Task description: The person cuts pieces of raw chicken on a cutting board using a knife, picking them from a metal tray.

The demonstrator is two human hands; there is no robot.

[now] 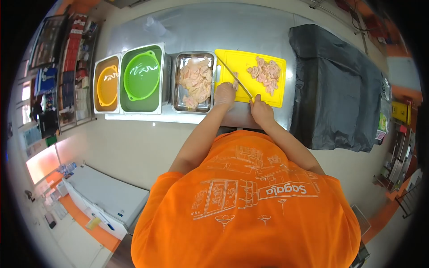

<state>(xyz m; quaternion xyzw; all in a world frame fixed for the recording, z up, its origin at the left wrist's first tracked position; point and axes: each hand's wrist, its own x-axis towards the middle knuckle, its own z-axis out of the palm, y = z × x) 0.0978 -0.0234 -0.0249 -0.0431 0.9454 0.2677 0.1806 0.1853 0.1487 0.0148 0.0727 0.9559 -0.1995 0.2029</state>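
Note:
A yellow cutting board [246, 58] lies on the steel table, with a pile of cut pale pink meat [267, 73] on its right half. My right hand [261, 110] grips the handle of a long knife [240, 82], whose blade slants up and left across the board. Gloved in clear plastic, my left hand [225, 94] is at the board's lower left edge, fingers bent against a small meat piece [235, 84] beside the blade. Left of the board, larger pieces of raw meat [195, 81] fill a steel tray [177, 105].
Further left, steel containers hold a green basket [142, 76] and an orange basket [107, 85]. Black plastic sheeting [335, 89] covers something at the table's right end. Shelves [73, 67] stand far left, and a white-sided chest [107, 192] is at lower left.

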